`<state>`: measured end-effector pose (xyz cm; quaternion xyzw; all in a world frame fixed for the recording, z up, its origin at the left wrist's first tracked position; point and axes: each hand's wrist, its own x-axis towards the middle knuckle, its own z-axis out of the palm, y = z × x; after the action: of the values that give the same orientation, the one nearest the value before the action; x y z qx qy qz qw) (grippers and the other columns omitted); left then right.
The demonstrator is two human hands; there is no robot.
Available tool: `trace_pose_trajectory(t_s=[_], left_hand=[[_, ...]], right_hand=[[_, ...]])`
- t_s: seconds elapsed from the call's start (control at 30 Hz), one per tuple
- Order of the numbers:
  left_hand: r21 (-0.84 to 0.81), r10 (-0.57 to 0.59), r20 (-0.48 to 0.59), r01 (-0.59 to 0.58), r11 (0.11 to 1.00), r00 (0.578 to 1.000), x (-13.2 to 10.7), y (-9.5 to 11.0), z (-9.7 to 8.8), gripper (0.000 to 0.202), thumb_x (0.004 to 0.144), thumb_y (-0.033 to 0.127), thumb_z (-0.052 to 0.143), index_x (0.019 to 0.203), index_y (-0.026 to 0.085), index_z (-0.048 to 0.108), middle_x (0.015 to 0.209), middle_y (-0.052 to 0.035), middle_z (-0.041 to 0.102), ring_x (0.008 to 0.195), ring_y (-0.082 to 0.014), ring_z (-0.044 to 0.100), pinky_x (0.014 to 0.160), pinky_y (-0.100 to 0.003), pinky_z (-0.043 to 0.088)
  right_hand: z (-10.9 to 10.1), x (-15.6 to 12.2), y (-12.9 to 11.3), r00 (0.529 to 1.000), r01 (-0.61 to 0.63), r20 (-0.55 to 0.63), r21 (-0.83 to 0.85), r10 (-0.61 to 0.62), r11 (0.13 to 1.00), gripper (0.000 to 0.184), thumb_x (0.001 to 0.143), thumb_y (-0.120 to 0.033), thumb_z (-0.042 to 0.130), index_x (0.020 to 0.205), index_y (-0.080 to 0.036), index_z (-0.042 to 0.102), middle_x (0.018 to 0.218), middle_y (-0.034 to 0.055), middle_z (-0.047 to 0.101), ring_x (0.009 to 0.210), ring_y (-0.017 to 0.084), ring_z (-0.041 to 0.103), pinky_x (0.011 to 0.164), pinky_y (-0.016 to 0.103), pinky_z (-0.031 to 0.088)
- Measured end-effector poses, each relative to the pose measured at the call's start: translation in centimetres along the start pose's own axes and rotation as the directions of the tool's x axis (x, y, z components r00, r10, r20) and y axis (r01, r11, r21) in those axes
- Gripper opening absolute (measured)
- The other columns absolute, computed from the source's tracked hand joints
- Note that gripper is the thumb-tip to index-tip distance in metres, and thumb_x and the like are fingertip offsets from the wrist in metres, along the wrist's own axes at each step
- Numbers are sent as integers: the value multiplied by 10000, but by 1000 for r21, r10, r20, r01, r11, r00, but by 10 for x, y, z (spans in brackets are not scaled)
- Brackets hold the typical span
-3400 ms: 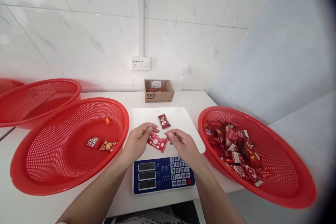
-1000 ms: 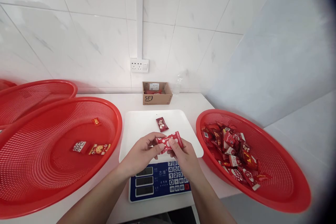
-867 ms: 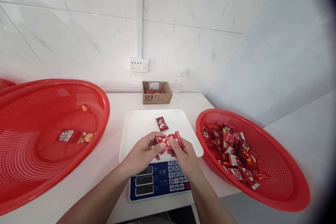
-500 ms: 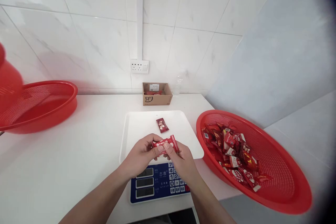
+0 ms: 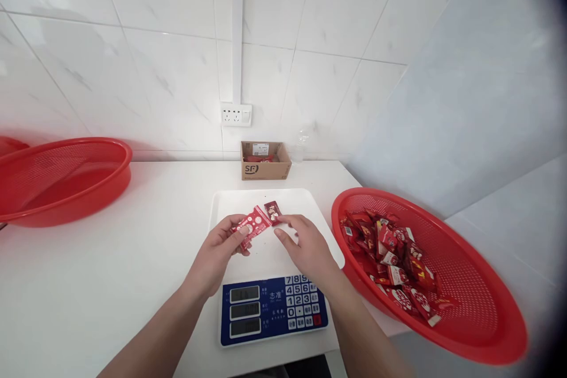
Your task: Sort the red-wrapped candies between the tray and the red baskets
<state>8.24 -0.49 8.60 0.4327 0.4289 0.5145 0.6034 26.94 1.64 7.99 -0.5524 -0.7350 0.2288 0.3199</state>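
Over the white weighing pan (image 5: 274, 263), my left hand (image 5: 224, 245) grips a bright red snack packet (image 5: 256, 225) with white dots, thumb on top and fingers beneath. A dark red snack packet (image 5: 271, 211) lies on the pan just beyond it. My right hand (image 5: 305, 245) reaches toward that dark packet, thumb and index finger apart, the index tip at its lower right corner; whether it touches cannot be made out. Nothing shows between the right fingers. Below both hands is the blue scale panel (image 5: 277, 322) with three displays and a keypad.
To the right, a red perforated basket (image 5: 482, 307) holds many red snack packets (image 5: 394, 254). Another red basket (image 5: 106, 189) stands at the left. By the tiled wall sits a small cardboard box (image 5: 266, 171) with red packets inside, beneath a wall socket (image 5: 236, 114).
My right hand has let go of the bright red packet and moved toward the dark one. The left hand has shifted left with the packet, now tilted. A blurred red object at far left has dropped lower.
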Motion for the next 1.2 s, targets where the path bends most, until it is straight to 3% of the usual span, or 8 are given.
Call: trace_pose_trajectory(t_s=[0.2,0.37,0.63,0.73,0.8,0.97,1.07,1.2], left_hand=[[19,29,-90,-27,999,996,1,5,-12,250,758,386,654,930,209,608,920,-22,620,803,-141,550,695,-260,497],[85,61,-133,-50,995,989,2,1,-14,421,754,405,650,1137,252,562,983,-29,613,868,-159,562,728,-287,519],[200,101,-53,-89,976,993,4,-2,-10,291,791,416,607,1023,245,649,1064,-39,633,906,-179,552,741,-305,524],[242,119,-25,-110,964,993,3,-2,-10,269,816,405,575,1032,259,642,1142,-38,608,977,-193,541,772,-316,518],[288,137,-23,-125,950,990,3,-2,-11,266,829,400,555,1046,265,631,1163,-36,589,987,-192,538,791,-326,509],[377,155,33,-156,913,987,4,-5,-5,280,852,415,517,1069,274,622,1170,-47,542,1001,-199,536,826,-355,492],[346,159,123,-193,918,980,5,-6,4,269,827,398,558,1044,263,642,1126,-58,545,1017,-207,536,845,-360,490],[310,163,129,-196,930,978,4,-8,13,218,819,399,567,834,216,684,1027,-57,552,895,-183,557,729,-316,514]], right_hand=[[8,26,1,982,117,185,-411,-43,904,354,886,-256,482,1225,-195,566,1319,137,515,1251,319,393,975,492,338],[14,26,-1,981,113,188,-405,-38,907,227,843,-224,545,1050,-184,632,1180,110,589,1130,280,492,961,452,334],[12,16,1,991,43,133,-316,-1,948,225,748,-21,475,852,-187,586,965,62,607,835,190,573,772,321,413],[7,9,4,995,-33,85,-163,47,986,229,745,-51,450,880,-201,559,940,41,613,798,167,579,707,287,429],[3,4,7,993,-106,59,109,100,988,163,779,-137,461,890,-211,555,921,25,620,811,166,582,717,292,433],[-5,-8,4,967,-253,178,720,180,646,156,817,-333,526,875,-208,600,855,11,626,778,150,571,751,298,428],[-7,-13,-5,956,-294,254,779,149,553,239,830,-422,554,873,-198,626,803,15,627,713,139,559,692,281,421],[-4,-16,-13,969,-234,227,710,99,664,287,846,-461,547,875,-188,631,756,14,624,676,131,550,636,264,407]])
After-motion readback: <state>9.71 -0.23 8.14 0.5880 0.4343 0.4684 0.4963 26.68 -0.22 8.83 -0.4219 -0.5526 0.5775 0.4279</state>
